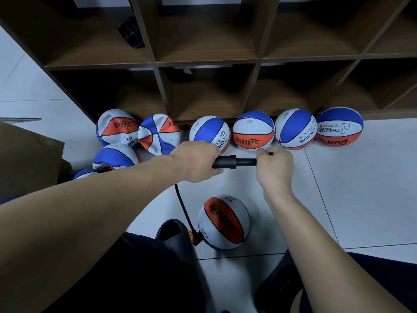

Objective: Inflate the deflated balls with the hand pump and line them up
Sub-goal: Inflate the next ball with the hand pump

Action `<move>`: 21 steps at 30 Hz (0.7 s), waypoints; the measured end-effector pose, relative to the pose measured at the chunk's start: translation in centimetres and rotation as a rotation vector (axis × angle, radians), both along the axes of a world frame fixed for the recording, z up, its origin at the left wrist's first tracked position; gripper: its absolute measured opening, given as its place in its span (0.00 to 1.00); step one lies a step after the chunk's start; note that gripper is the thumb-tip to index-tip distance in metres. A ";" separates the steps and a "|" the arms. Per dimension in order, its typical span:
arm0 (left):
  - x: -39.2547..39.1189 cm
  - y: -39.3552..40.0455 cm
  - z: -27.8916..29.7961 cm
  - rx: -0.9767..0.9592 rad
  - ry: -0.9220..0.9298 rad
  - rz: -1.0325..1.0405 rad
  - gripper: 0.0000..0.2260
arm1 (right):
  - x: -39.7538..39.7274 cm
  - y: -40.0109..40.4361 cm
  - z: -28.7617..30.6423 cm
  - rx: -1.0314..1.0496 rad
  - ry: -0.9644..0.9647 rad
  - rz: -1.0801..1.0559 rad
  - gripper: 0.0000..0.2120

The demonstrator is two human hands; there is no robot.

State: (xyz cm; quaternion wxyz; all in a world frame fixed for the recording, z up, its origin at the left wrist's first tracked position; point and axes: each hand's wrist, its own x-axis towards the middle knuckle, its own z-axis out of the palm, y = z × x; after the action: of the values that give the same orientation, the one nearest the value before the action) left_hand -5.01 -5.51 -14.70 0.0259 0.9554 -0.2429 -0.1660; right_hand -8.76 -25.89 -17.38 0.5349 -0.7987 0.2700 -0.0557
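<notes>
A black hand pump [234, 162] is held level above the floor. My left hand [196, 160] grips its barrel and my right hand [274, 167] grips the handle end. A black hose [182, 206] runs down from the pump to a red, white and blue ball [223, 222] lying on the tiles between my feet. Several round balls [253, 129] stand in a row along the foot of the shelf. Crumpled, deflated balls [117, 128] lie in a heap to the left.
A dark wooden cubby shelf [207, 62] fills the back, with a black object [132, 32] in one upper compartment. A brown cardboard box [29, 159] sits at the left. My dark shoes [173, 236] flank the ball on white tiles.
</notes>
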 end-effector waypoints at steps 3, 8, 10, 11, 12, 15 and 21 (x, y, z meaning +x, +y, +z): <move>-0.2 -0.4 0.0 -0.012 -0.006 -0.005 0.14 | -0.1 1.1 -0.1 -0.017 0.002 0.017 0.20; -0.5 -1.3 -0.4 -0.016 0.001 -0.016 0.15 | -0.5 2.4 -0.5 -0.047 0.008 0.064 0.13; -0.5 -1.5 -0.5 -0.013 0.011 -0.025 0.16 | -0.4 2.5 -0.6 -0.043 0.020 0.080 0.14; -0.5 -1.6 -0.4 -0.010 0.017 -0.030 0.16 | -0.3 2.4 -0.7 -0.030 0.030 0.085 0.14; -0.5 -1.6 -0.4 -0.007 0.026 -0.034 0.16 | -0.2 2.3 -0.7 -0.005 0.042 0.092 0.15; -0.4 -1.5 -0.1 -0.013 0.068 -0.039 0.15 | 0.0 1.5 -0.8 0.083 0.090 0.113 0.17; 0.5 -0.2 0.1 -0.013 0.109 0.004 0.15 | 0.9 -3.3 0.6 0.111 0.092 0.035 0.14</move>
State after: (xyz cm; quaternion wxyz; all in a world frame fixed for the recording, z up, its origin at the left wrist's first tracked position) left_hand -4.55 -5.75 -14.60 0.0458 0.9452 -0.2404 -0.2163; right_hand -7.89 -29.19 -16.79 0.5663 -0.7741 0.2828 0.0055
